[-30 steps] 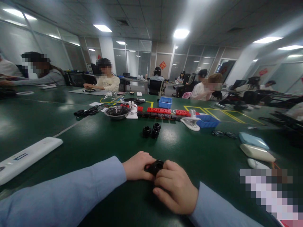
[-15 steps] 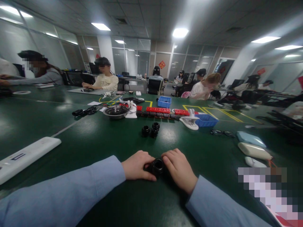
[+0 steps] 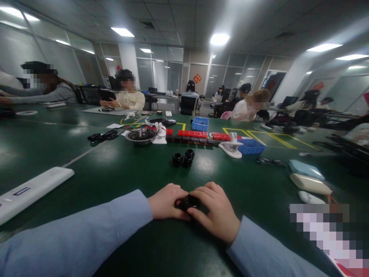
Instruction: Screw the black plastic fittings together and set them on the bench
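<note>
Low on the green table, my left hand (image 3: 165, 203) is closed around a shiny black round part (image 3: 190, 202), from its left side. My right hand (image 3: 216, 211) curves over the same part from the right, fingers across its top and thumb in front. Most of the part is hidden by the fingers, so its exact kind does not show. Farther forward stands a small cluster of similar black round parts (image 3: 177, 159), apart from both hands.
A red-and-black strip (image 3: 192, 134) lies across the table, beside a metal bowl (image 3: 140, 139), a white clamp stand (image 3: 230, 148) and a blue bin (image 3: 250, 147). Glasses (image 3: 271, 162) and cases (image 3: 310, 184) sit at right, a white power bank-like bar (image 3: 37, 188) at left. People sit beyond.
My right hand has moved left and its fingers have closed over the top of the black part, covering its round opening. My left hand has stayed in place.
</note>
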### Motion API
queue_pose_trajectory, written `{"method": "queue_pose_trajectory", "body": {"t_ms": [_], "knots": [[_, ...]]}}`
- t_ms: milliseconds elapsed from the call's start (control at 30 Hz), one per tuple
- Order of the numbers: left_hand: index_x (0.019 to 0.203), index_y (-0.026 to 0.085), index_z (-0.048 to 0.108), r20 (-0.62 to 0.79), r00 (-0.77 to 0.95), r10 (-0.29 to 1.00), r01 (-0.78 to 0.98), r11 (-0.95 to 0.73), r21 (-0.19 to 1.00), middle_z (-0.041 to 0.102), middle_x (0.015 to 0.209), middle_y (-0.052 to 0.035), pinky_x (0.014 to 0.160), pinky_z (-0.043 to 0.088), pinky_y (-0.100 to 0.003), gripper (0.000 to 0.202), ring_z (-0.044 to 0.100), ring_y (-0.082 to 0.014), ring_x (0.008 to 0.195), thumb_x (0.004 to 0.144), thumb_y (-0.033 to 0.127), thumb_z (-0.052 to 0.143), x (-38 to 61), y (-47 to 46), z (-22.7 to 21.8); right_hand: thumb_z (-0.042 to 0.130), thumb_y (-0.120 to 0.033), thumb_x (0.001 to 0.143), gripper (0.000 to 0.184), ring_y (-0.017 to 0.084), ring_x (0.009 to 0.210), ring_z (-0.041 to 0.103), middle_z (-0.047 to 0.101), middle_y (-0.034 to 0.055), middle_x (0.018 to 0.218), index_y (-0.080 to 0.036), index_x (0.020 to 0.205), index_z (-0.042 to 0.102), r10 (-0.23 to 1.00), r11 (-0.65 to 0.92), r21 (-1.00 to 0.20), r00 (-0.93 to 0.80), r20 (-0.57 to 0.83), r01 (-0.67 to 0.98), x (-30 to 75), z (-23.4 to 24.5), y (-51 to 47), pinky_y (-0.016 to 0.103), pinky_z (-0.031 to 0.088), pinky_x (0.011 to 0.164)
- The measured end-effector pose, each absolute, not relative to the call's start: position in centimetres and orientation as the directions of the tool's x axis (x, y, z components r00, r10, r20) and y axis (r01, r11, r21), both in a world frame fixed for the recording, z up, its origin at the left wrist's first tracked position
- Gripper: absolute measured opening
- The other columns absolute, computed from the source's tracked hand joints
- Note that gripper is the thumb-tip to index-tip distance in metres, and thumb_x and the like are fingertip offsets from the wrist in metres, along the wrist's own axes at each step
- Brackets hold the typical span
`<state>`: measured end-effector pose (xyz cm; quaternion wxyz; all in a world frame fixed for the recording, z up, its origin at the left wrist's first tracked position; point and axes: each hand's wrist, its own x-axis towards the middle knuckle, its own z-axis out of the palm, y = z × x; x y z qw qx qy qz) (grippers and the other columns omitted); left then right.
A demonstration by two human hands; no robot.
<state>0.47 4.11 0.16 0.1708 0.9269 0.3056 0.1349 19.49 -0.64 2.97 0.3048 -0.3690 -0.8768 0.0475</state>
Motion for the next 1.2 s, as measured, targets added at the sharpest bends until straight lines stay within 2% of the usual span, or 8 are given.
{"method": "queue_pose_trajectory", "body": {"t_ms": [67, 167, 267, 333, 467, 667, 1200], "knots": [[0.074, 0.018, 0.055, 0.137, 0.772, 0.621, 0.530, -0.747, 0.403, 0.050, 0.066, 0.0044, 0.061, 0.031, -0.025, 0.036, 0.047, -0.0135, 0.064, 0.068, 0.051, 0.067, 0.43, 4.12, 0.15, 0.050, -0.025, 0.081, 0.024, 0.021, 0.084, 0.049, 0.063, 0.0067, 0.096, -0.018, 0.103, 0.058, 0.660, 0.746, -0.326, -0.580, 0.478, 0.580, 19.54, 2.97, -0.59, 0.037, 0.041, 0.074], [0.079, 0.017, 0.058, 0.128, 0.769, 0.626, 0.526, -0.734, 0.429, 0.053, 0.070, 0.0024, 0.061, 0.033, -0.025, 0.038, 0.049, -0.0144, 0.066, 0.067, 0.052, 0.066, 0.36, 4.16, 0.18, 0.043, -0.012, 0.074, 0.047, 0.022, 0.098, 0.047, 0.059, 0.0059, 0.110, -0.019, 0.121, 0.046, 0.611, 0.792, -0.362, -0.633, 0.475, 0.492, 19.62, 2.80, -0.70, 0.041, 0.040, 0.084], [0.082, 0.017, 0.059, 0.130, 0.777, 0.616, 0.503, -0.732, 0.460, 0.054, 0.073, 0.0017, 0.059, 0.033, -0.024, 0.035, 0.049, -0.0138, 0.064, 0.069, 0.049, 0.066, 0.39, 4.19, 0.24, 0.040, -0.011, 0.069, 0.058, 0.025, 0.114, 0.039, 0.050, 0.0075, 0.124, -0.017, 0.127, 0.040, 0.629, 0.777, -0.372, -0.614, 0.476, 0.508, 19.58, 2.41, -0.86, 0.045, 0.035, 0.094], [0.079, 0.017, 0.058, 0.137, 0.778, 0.613, 0.502, -0.738, 0.450, 0.053, 0.070, 0.0024, 0.058, 0.033, -0.024, 0.033, 0.049, -0.0134, 0.063, 0.069, 0.048, 0.066, 0.46, 4.16, 0.31, 0.044, -0.015, 0.073, 0.053, 0.026, 0.116, 0.037, 0.047, 0.0091, 0.127, -0.015, 0.125, 0.042, 0.663, 0.747, -0.368, -0.582, 0.470, 0.554, 19.49, 2.17, -0.88, 0.046, 0.033, 0.096], [0.067, 0.016, 0.051, 0.136, 0.777, 0.615, 0.518, -0.747, 0.416, 0.050, 0.064, 0.0034, 0.061, 0.032, -0.025, 0.037, 0.047, -0.0133, 0.062, 0.070, 0.051, 0.064, 0.57, 4.02, 0.50, 0.055, -0.028, 0.077, 0.045, 0.026, 0.107, 0.044, 0.053, 0.0109, 0.116, -0.015, 0.119, 0.046, 0.701, 0.708, -0.379, -0.527, 0.480, 0.597, 19.23, 2.03, -0.73, 0.046, 0.037, 0.092], [0.066, 0.016, 0.049, 0.131, 0.768, 0.627, 0.527, -0.734, 0.428, 0.049, 0.063, 0.0044, 0.061, 0.030, -0.024, 0.037, 0.046, -0.0129, 0.062, 0.068, 0.047, 0.068, 0.52, 4.04, 0.47, 0.059, -0.025, 0.078, 0.027, 0.022, 0.091, 0.049, 0.058, 0.0077, 0.097, -0.016, 0.103, 0.056, 0.734, 0.676, -0.410, -0.513, 0.445, 0.612, 18.91, 2.22, -0.67, 0.039, 0.042, 0.081], [0.065, 0.016, 0.048, 0.095, 0.755, 0.648, 0.561, -0.714, 0.419, 0.049, 0.065, 0.0035, 0.061, 0.030, -0.025, 0.039, 0.046, -0.0136, 0.063, 0.068, 0.052, 0.065, 0.53, 3.99, 0.39, 0.061, -0.021, 0.076, 0.029, 0.023, 0.092, 0.046, 0.054, 0.0087, 0.099, -0.016, 0.105, 0.056, 0.756, 0.652, -0.431, -0.497, 0.425, 0.623, 18.87, 2.37, -0.93, 0.039, 0.042, 0.080]]}}
